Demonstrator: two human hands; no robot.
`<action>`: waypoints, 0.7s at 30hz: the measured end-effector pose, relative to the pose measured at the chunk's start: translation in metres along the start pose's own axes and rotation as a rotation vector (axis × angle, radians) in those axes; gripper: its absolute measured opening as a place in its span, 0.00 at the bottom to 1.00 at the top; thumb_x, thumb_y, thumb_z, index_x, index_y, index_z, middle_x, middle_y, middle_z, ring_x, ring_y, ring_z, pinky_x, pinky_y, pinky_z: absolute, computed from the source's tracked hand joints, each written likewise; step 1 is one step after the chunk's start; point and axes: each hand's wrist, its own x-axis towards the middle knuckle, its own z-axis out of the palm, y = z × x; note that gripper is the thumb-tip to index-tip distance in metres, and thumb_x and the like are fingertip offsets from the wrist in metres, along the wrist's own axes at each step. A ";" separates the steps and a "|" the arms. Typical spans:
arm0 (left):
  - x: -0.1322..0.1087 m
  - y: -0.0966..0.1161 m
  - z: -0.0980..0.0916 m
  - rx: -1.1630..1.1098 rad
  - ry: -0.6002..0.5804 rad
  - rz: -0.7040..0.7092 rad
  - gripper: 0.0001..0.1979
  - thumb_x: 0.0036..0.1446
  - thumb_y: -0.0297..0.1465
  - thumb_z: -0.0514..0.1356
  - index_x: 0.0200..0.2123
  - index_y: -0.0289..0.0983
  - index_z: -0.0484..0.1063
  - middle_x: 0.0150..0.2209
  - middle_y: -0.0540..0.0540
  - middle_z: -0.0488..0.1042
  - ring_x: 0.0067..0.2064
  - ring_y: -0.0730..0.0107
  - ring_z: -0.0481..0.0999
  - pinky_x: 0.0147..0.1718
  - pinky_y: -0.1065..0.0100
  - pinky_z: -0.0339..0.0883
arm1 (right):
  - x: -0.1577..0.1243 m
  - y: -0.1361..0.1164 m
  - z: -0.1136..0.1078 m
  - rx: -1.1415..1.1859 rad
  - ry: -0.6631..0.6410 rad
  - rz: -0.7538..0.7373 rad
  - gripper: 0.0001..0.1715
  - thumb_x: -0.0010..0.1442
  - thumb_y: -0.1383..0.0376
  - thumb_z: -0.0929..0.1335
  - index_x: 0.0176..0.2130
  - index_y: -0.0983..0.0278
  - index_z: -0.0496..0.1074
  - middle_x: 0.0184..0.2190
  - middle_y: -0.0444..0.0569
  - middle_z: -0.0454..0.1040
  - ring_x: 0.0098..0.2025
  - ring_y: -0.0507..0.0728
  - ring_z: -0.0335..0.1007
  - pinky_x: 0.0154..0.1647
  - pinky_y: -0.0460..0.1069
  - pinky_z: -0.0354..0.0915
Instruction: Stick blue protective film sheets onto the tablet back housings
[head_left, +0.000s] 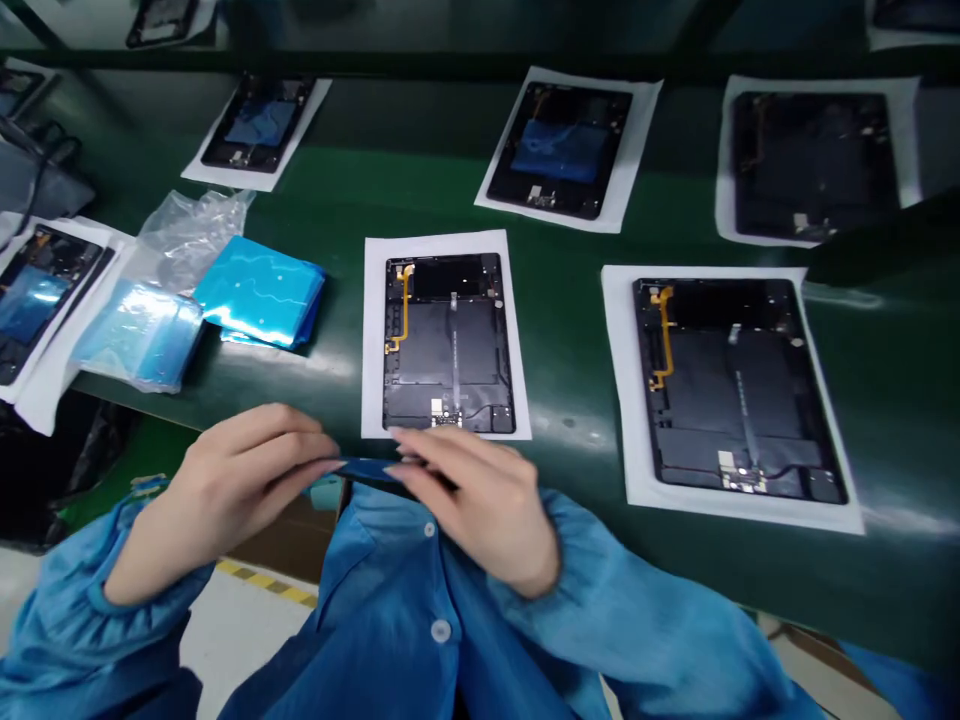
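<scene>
My left hand point(240, 470) and my right hand point(480, 510) meet in front of my chest, each pinching an end of a thin blue strip point(367, 468), seen edge-on. Just beyond them an open black tablet shell point(448, 345) lies on a white sheet point(373, 300), with an orange flex cable along its left side. A second open tablet shell point(739, 385) lies on its own white sheet to the right. Both my sleeves are light blue.
A stack of blue film sheets point(259, 292) and a clear plastic bag point(187, 235) lie at left on the green belt point(570, 420). More opened tablets on white sheets sit farther back point(562, 150) and at the left edge point(41, 290).
</scene>
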 end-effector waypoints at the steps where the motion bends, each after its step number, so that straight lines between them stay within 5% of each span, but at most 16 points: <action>1: 0.015 -0.001 0.000 -0.028 -0.010 0.031 0.10 0.72 0.30 0.62 0.48 0.55 0.78 0.37 0.52 0.81 0.35 0.65 0.83 0.34 0.62 0.79 | 0.006 0.000 -0.010 -0.039 0.011 0.013 0.11 0.68 0.65 0.75 0.49 0.54 0.86 0.42 0.46 0.87 0.39 0.59 0.86 0.45 0.51 0.83; 5: 0.067 -0.017 0.013 -0.048 0.008 0.173 0.01 0.72 0.31 0.65 0.45 0.42 0.76 0.40 0.49 0.81 0.40 0.69 0.83 0.40 0.67 0.80 | 0.032 0.015 -0.041 -0.134 0.011 0.087 0.03 0.66 0.65 0.76 0.37 0.58 0.85 0.34 0.45 0.86 0.33 0.55 0.84 0.40 0.49 0.81; 9: 0.096 -0.051 0.036 0.105 0.209 0.124 0.17 0.71 0.37 0.67 0.57 0.35 0.73 0.47 0.41 0.80 0.42 0.67 0.80 0.42 0.64 0.78 | 0.059 0.055 -0.063 -0.025 0.067 0.415 0.09 0.62 0.58 0.79 0.35 0.60 0.82 0.24 0.44 0.80 0.24 0.52 0.76 0.28 0.47 0.76; 11: 0.099 -0.068 0.048 0.106 0.233 0.135 0.13 0.72 0.35 0.65 0.54 0.34 0.74 0.43 0.42 0.80 0.40 0.68 0.78 0.39 0.66 0.76 | 0.068 0.079 -0.071 0.094 0.076 0.578 0.16 0.58 0.52 0.81 0.33 0.61 0.80 0.21 0.42 0.76 0.21 0.52 0.71 0.23 0.47 0.71; 15: 0.091 -0.092 0.073 -0.025 0.019 0.253 0.03 0.73 0.28 0.61 0.46 0.36 0.75 0.38 0.46 0.80 0.39 0.67 0.80 0.38 0.67 0.75 | 0.072 0.110 -0.080 0.171 0.068 0.741 0.26 0.50 0.48 0.84 0.32 0.64 0.79 0.21 0.43 0.74 0.21 0.50 0.68 0.22 0.46 0.69; 21: 0.082 -0.104 0.096 -0.065 -0.019 0.292 0.05 0.74 0.29 0.59 0.45 0.37 0.75 0.40 0.44 0.81 0.40 0.64 0.80 0.41 0.64 0.75 | 0.069 0.108 -0.081 0.071 0.076 0.814 0.22 0.52 0.50 0.83 0.33 0.65 0.81 0.20 0.44 0.74 0.20 0.48 0.68 0.21 0.43 0.67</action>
